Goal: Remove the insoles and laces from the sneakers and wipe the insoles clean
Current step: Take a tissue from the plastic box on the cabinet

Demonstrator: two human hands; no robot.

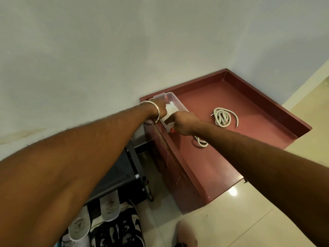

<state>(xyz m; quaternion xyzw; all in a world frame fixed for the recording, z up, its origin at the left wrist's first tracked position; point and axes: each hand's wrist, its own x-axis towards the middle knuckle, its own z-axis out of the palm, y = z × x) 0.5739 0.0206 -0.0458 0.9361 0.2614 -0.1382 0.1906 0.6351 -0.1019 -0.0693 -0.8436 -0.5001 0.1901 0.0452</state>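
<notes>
- Two pale insoles (99, 216) lie side by side on the floor (231, 220) at the lower left, beside a black-and-white patterned sneaker (124, 229); the insoles rest partly against a dark metal rack (128, 168).
- A white lace (223, 117) lies coiled in loose loops on the reddish-brown table (249, 107), near its middle, well apart from the hands.
- A second white lace (202, 142) lies near the table's front edge, partly hidden under the right forearm.
- A clear plastic box (173, 97) sits in the table's back left corner, against the wall (124, 50); white wipes (171, 108) show inside it.
- The left hand (161, 106) reaches into the box from the left, a metal bangle (156, 111) on the wrist; its fingers are hidden inside the box, so I cannot tell whether its grip is open or closed on anything.
- The right hand (183, 122) sits at the near end of the box, its fingers curled with one extended toward the white wipes; whether its grip pinches a wipe I cannot tell.
- A small red part (173, 130) shows just under the right hand, at the box's near end.
- The table has a raised rim all round and stands on glossy cream floor tiles.
- A foot (186, 234) shows at the bottom edge, on the floor.
</notes>
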